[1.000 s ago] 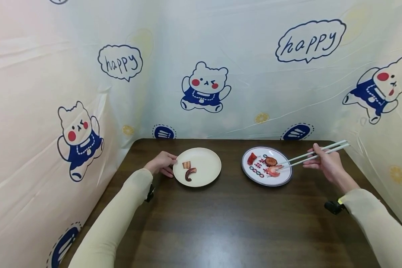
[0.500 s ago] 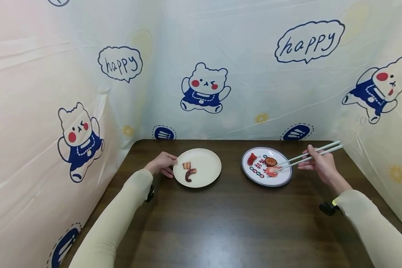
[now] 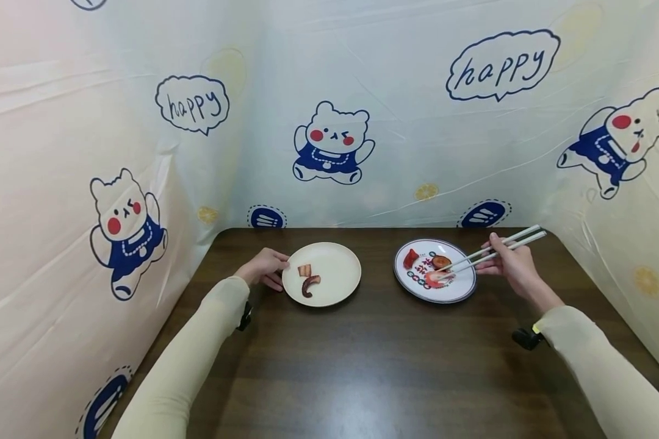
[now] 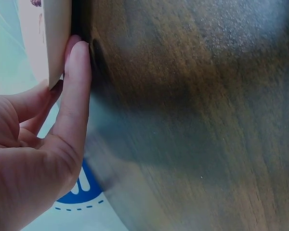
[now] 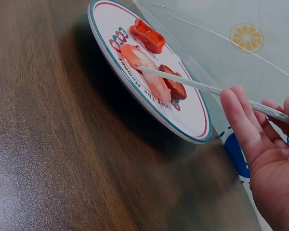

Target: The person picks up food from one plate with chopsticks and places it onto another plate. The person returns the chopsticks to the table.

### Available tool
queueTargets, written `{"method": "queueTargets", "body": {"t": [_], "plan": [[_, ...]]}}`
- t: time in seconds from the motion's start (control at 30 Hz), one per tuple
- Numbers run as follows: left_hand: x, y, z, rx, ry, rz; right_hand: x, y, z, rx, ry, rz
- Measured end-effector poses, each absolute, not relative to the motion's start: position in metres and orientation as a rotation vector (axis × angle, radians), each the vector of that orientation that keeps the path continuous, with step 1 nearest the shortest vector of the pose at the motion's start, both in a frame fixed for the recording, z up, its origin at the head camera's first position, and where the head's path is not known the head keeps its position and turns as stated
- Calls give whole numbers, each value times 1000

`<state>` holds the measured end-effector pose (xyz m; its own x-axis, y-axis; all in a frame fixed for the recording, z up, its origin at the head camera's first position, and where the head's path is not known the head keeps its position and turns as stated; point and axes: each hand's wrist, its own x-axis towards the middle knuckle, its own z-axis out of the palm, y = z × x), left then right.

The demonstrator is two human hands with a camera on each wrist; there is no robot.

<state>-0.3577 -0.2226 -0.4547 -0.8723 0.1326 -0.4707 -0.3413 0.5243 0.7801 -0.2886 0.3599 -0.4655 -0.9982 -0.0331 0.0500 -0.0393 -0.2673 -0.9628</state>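
Note:
My left hand (image 3: 263,267) pinches the left rim of a cream plate (image 3: 337,274), thumb on the rim and fingers (image 4: 76,72) underneath in the left wrist view. On that plate lie a small striped pork-like slice (image 3: 304,270) and a dark curled tentacle piece (image 3: 309,286). With my right hand (image 3: 512,266) I hold a pair of pale chopsticks (image 3: 518,239). Their tips meet a pink-and-white shrimp-like piece (image 5: 156,84) on a white patterned plate (image 3: 451,294). Beside it sit a red folded piece (image 5: 147,36) and a brown round slice (image 5: 176,86).
Both plates stand toward the far edge of a dark wooden table (image 3: 329,366). A printed cloth (image 3: 406,122) hangs behind it and along both sides. Each wrist carries a small black camera, such as the right wrist camera (image 3: 526,338).
My right hand and the chopsticks have moved left, and the shrimp-like piece has shifted slightly left on its plate. My left hand stays at the cream plate's rim.

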Motion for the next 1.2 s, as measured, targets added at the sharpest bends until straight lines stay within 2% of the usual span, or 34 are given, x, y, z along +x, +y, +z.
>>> {"method": "queueTargets", "body": {"t": [1.2], "plan": [[-356,-224,-459,-198,2286,1338,-299,344,-474,-31,-1912,2466]]}}
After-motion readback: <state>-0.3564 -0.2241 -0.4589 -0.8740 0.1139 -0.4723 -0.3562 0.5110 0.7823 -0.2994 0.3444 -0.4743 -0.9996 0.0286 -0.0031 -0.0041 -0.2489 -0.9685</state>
